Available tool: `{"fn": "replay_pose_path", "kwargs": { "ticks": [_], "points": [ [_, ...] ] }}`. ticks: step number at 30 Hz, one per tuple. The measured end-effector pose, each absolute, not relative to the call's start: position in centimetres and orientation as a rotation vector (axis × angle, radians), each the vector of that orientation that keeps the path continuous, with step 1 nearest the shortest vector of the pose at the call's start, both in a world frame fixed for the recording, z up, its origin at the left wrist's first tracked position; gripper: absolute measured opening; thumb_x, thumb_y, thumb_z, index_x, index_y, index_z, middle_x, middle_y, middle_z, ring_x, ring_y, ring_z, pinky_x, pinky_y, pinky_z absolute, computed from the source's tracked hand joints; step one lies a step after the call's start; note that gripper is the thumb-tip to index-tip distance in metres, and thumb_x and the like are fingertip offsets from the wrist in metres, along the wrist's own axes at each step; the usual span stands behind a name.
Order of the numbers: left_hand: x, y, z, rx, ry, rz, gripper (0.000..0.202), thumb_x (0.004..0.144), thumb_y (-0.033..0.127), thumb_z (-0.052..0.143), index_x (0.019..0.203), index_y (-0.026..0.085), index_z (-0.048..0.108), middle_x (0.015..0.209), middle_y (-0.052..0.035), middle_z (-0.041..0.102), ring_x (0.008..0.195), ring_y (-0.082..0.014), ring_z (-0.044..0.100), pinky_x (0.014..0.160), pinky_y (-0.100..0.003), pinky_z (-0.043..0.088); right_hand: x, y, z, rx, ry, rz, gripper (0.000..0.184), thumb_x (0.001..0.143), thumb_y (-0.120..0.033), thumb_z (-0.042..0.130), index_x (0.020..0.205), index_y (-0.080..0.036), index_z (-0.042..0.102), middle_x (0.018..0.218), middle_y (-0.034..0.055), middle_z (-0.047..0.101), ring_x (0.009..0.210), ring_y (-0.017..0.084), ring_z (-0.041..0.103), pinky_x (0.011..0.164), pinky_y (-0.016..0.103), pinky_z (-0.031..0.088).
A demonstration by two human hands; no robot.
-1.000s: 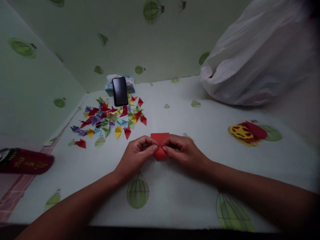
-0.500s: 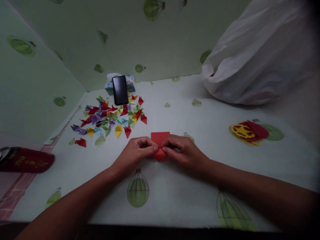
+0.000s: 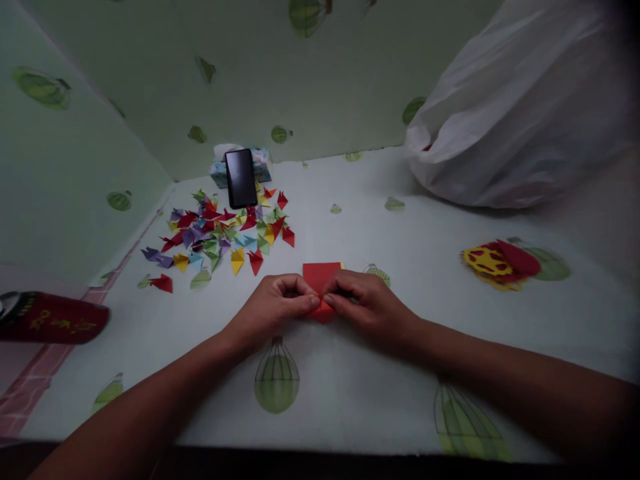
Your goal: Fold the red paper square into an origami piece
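Observation:
A small red paper piece (image 3: 320,311) is pinched between the thumbs and fingers of both my hands at the middle of the table. My left hand (image 3: 273,310) grips its left side and my right hand (image 3: 367,305) its right side, fingers curled. Just behind them lies a flat red paper sheet (image 3: 321,275) on a yellow one. A pile of several small folded paper triangles (image 3: 225,233) in red, yellow, green, blue and purple is spread to the far left of my hands.
A black phone (image 3: 241,177) leans on a tissue box (image 3: 219,175) behind the pile. A large white plastic bag (image 3: 520,107) fills the back right. Red and yellow paper (image 3: 495,261) lies at right. A dark red case (image 3: 55,319) sits at the left edge. The tablecloth (image 3: 350,373) has balloon prints.
The red piece has shrunk a little between my fingers as they pressed closer together. My hands stay in the same place.

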State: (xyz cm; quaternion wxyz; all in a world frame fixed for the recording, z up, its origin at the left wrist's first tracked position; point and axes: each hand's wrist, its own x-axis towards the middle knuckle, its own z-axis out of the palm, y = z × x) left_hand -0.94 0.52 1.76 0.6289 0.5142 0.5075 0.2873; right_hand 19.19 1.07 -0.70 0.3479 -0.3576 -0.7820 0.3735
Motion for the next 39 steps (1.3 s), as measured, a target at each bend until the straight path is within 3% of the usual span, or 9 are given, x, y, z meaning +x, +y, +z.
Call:
{"fn": "replay_pose_path", "kwargs": {
  "ticks": [28,32,35,39],
  "points": [
    [-0.56,0.35,2.38,1.349,1.203,0.578,0.019,0.074,0.031,0.071,0.074,0.014,0.064,0.072,-0.0032,0.069,0.067,-0.0126,0.06,0.062,-0.024,0.043,18.93,0.88,-0.64,-0.995,-1.959,1.125,0.016,0.09,-0.016,0.057,0.074,-0.015,0.062,0.068,-0.0006,0.061,0.061,0.011,0.052,0.058,0.025,0.038],
    [-0.42,0.38,2.5,1.331,1.239,0.634,0.016,0.072,0.028,0.071,0.073,0.014,0.063,0.071,-0.0005,0.065,0.064,-0.0104,0.056,0.06,-0.022,0.041,19.09,0.92,-0.38,-0.931,-1.829,1.205,0.011,0.093,-0.021,0.056,0.085,-0.017,0.063,0.075,-0.0006,0.061,0.068,0.012,0.054,0.062,0.025,0.041],
    [-0.46,0.47,2.46,1.322,1.258,0.702,0.015,0.071,0.027,0.071,0.073,0.014,0.063,0.069,0.0015,0.062,0.062,-0.009,0.053,0.058,-0.021,0.04,19.26,0.99,-0.21,-0.799,-1.811,1.179,0.009,0.091,-0.026,0.065,0.089,-0.018,0.065,0.084,0.0014,0.061,0.075,0.013,0.056,0.068,0.027,0.045],
    [-0.46,0.43,2.33,1.296,1.226,0.755,0.013,0.071,0.025,0.07,0.073,0.014,0.064,0.066,0.0022,0.062,0.061,-0.0082,0.052,0.058,-0.021,0.04,19.22,1.04,-0.36,-0.678,-1.905,1.041,0.003,0.088,-0.02,0.07,0.086,-0.019,0.068,0.094,0.0043,0.06,0.089,0.016,0.058,0.078,0.03,0.048]
  ]
}}
